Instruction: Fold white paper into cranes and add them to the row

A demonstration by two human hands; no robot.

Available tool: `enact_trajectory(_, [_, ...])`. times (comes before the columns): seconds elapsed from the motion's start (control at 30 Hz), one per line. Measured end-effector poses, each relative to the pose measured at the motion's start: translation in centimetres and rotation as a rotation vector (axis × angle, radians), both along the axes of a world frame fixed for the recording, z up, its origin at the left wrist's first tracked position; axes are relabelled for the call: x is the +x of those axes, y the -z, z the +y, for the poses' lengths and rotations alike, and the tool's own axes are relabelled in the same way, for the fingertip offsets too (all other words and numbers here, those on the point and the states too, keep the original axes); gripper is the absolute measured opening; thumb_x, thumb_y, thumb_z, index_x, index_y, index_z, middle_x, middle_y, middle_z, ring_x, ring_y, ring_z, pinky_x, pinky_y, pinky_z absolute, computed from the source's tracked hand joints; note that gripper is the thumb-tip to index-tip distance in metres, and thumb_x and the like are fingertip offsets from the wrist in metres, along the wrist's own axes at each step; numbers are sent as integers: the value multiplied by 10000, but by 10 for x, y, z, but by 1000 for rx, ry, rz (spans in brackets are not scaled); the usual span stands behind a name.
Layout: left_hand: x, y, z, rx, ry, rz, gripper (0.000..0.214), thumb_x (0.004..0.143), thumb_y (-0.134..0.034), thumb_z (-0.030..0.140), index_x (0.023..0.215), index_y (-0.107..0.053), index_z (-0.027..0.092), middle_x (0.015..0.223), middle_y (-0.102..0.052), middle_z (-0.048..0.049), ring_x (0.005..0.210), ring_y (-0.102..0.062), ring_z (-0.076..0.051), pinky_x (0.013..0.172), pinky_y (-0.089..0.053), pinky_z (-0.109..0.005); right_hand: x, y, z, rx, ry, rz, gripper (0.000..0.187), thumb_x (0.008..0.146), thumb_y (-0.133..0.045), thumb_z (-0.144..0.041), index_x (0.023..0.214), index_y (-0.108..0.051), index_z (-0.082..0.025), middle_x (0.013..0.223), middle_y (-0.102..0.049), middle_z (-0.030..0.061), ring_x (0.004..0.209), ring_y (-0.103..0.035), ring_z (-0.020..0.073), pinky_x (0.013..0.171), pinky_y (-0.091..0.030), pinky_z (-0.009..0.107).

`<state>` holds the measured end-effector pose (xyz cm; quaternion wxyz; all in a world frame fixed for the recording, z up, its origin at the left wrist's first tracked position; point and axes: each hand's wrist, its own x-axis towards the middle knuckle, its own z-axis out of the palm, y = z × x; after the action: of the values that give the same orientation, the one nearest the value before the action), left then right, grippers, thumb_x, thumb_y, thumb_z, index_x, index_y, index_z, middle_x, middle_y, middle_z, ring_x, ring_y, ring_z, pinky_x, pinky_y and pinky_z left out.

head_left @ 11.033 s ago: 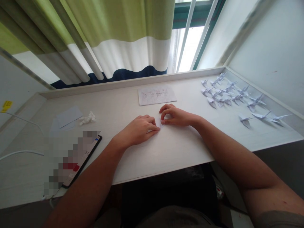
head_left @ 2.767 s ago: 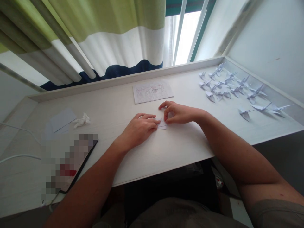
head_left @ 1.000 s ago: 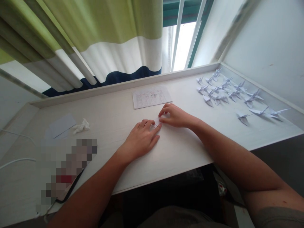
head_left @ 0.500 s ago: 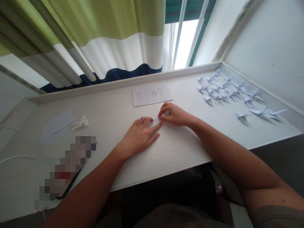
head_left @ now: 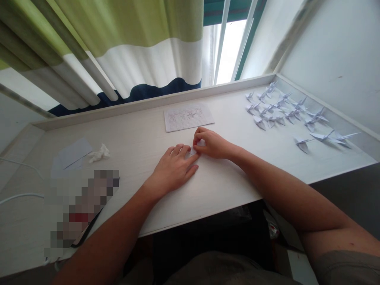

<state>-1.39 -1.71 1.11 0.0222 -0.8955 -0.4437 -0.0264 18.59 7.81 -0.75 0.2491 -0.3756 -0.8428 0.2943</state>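
Observation:
A small piece of folded white paper [head_left: 192,151] lies on the white desk [head_left: 142,134], mostly hidden between my fingers. My left hand [head_left: 175,168] rests palm down on the desk, fingers stretched and apart, its fingertips touching the paper's left and near edges. From the right, my right hand [head_left: 210,143] pinches the paper between thumb and forefinger, the other fingers curled. Past my hands lies a flat sheet with a printed table [head_left: 188,118]. Several folded paper cranes [head_left: 279,113] stand at the desk's right end.
At the left lie white paper sheets [head_left: 74,152], a crumpled tissue [head_left: 100,153] and a dark-edged, pixelated object [head_left: 89,208]. White cables [head_left: 22,196] cross the left side. A raised rim [head_left: 157,98] runs along the back, below a striped curtain [head_left: 148,55].
My right hand has shifted slightly left, toward my left hand, and less of the paper shows between them. My left hand stays nearly in place. The whole view has shifted a little.

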Motion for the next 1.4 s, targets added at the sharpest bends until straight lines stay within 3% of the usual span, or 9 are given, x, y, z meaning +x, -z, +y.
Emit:
enact_trajectory(0.2, [-1, 1, 0, 4, 9, 17, 442, 1104, -463, 371, 1467, -652, 203, 1378, -638, -192, 1331, -535, -387, 1111, -480, -571, 0, 0, 1, -26, 1, 3, 115, 813, -683, -98, 732, -698, -178, 984, -646, 60, 848, -621, 189, 811, -494, 324])
enact_trajectory(0.37, [-2, 5, -1, 42, 23, 8, 472, 1115, -431, 366, 1512, -616, 189, 1521, -574, -210, 1451, -478, -390, 1189, -429, -571, 1, 1, 4, -62, 3, 16, 101, 818, -713, -105, 746, -718, -176, 987, -647, 60, 854, -631, 187, 796, -506, 319])
enact_trajectory(0.53, [-2, 6, -1, 5, 18, 33, 505, 1133, -391, 373, 1579, -547, 195, 1553, -599, -171, 1474, -492, -364, 1210, -415, -542, 4, 3, 7, -115, 13, 69, 80, 810, -719, -124, 759, -745, -181, 999, -679, 61, 869, -652, 188, 800, -520, 315])
enact_trajectory(0.67, [-2, 7, -1, -18, -3, 52, 520, 1142, -373, 395, 1610, -517, 221, 1579, -599, -152, 1492, -485, -366, 1212, -405, -555, 6, 3, 10, -167, 124, 138, 149, 811, -642, -71, 822, -748, -175, 965, -741, 54, 890, -685, 189, 802, -520, 299])
enact_trajectory(0.8, [-1, 6, -1, -38, -18, 59, 520, 1139, -393, 392, 1618, -514, 231, 1600, -587, -148, 1513, -475, -367, 1224, -397, -559, 7, -1, 10, -164, 195, 69, 160, 788, -650, -59, 840, -761, -162, 854, -725, 36, 788, -650, 173, 724, -488, 287])
enact_trajectory(0.93, [0, 4, -1, -62, -21, 53, 520, 1141, -395, 381, 1617, -520, 212, 1619, -568, -159, 1528, -474, -363, 1231, -406, -554, 9, -7, 8, -210, 139, -32, 108, 803, -688, -100, 839, -775, -155, 738, -692, 14, 686, -603, 154, 657, -452, 279])
enact_trajectory(1.4, [0, 9, -2, -37, 10, -2, 522, 1139, -390, 361, 1592, -534, 146, 1624, -555, -198, 1525, -501, -349, 1261, -400, -539, 10, -9, 6, -215, 115, -27, 58, 817, -702, -133, 801, -749, -163, 759, -733, 33, 692, -623, 161, 663, -466, 286])
